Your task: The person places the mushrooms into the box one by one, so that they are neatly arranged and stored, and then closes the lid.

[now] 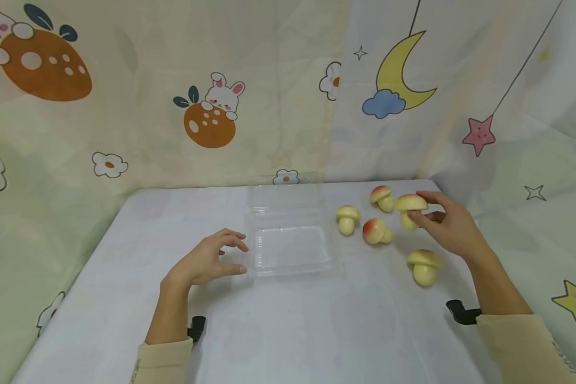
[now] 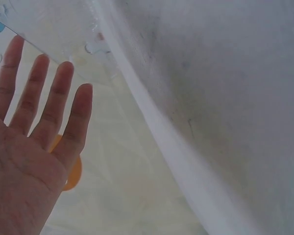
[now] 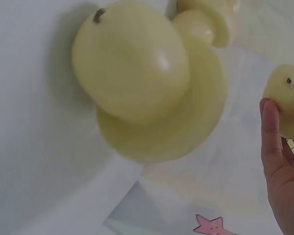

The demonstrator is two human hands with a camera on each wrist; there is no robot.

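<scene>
In the head view my right hand (image 1: 453, 224) pinches a toy mushroom (image 1: 410, 202) between thumb and fingers at the right of the table. The right wrist view shows the held mushroom (image 3: 286, 95) at its edge, and a larger, nearer mushroom (image 3: 132, 63) lying in front of the camera. My left hand (image 1: 208, 258) has its fingers spread beside a clear plastic box (image 1: 293, 272), whose hinged lid (image 1: 285, 198) lies folded back. The left wrist view shows this hand (image 2: 34, 132) with straight fingers and nothing held.
Around the right hand stand or lie a yellow mushroom (image 1: 348, 220), a red-capped one (image 1: 382, 197), another red-capped one (image 1: 375, 231) and a nearer yellow one (image 1: 424, 266). A white cloth covers the table (image 1: 297, 330). A patterned curtain (image 1: 278, 106) hangs behind.
</scene>
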